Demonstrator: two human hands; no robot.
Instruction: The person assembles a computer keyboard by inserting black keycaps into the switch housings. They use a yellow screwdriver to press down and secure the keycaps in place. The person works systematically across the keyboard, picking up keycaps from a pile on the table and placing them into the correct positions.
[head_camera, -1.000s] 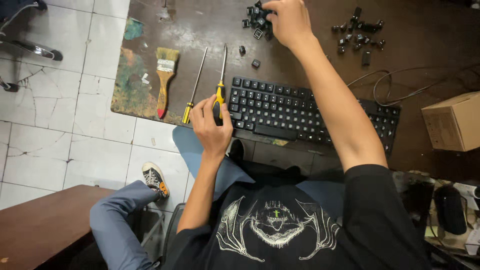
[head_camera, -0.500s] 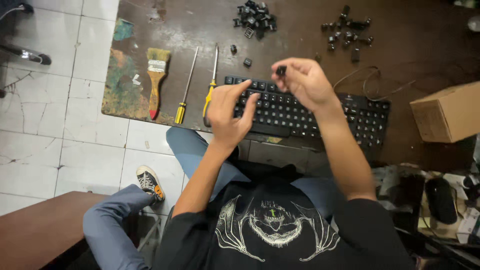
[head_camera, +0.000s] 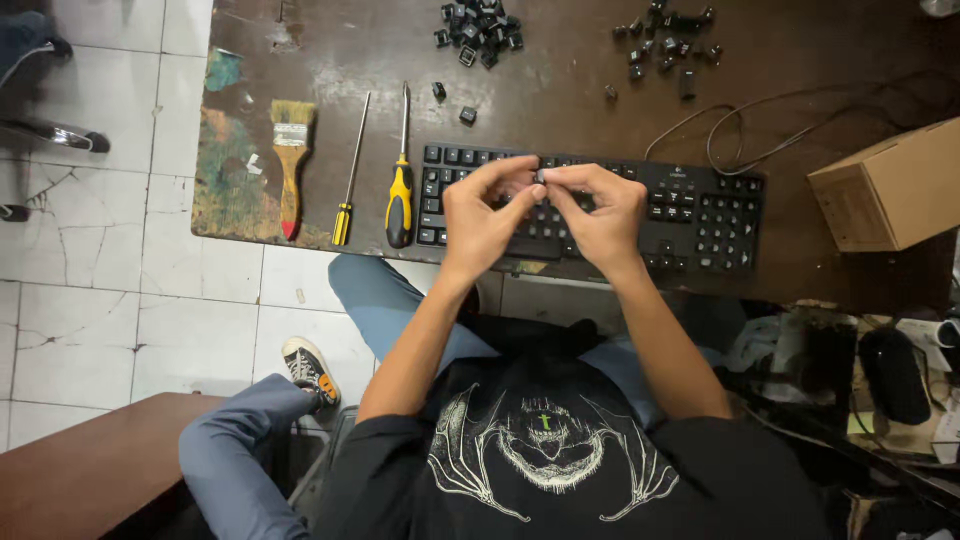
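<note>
Pinching a small dark keycap (head_camera: 540, 176) between both hands, just above the middle of the keyboard (head_camera: 700, 215). Left hand (head_camera: 482, 212) has thumb and forefinger closed on the cap from the left; right hand (head_camera: 598, 212) has fingers closed on it from the right. Fingertips of the two hands touch at the cap. The cap is mostly hidden by the fingers, so its shape is hard to tell. Both hands cover the keyboard's centre rows; can't tell whether the cap touches the keys below.

Keyboard is black, lying near the front edge of the dark brown tabletop (head_camera: 560, 80), its cable (head_camera: 735, 130) looping away behind its right end. Left of the keyboard, lying side by side and apart: a yellow-and-black screwdriver (head_camera: 400, 190) just beside the keyboard, a thinner screwdriver (head_camera: 350, 175) with a yellow handle, then a paintbrush (head_camera: 291, 160) with a wooden handle, bristles pointing away. Paint stains mark the tabletop's left end.

At the far edge, one pile of loose caps (head_camera: 478, 28) sits behind the screwdrivers, a second scatter of caps (head_camera: 665, 35) well to its right. Two single caps (head_camera: 467, 115) lie between the first pile and the keyboard. Cardboard box (head_camera: 890, 185) sits right of the keyboard. Person is seated, in a black printed shirt and blue trousers, white tiled floor (head_camera: 100, 270) to the left.
</note>
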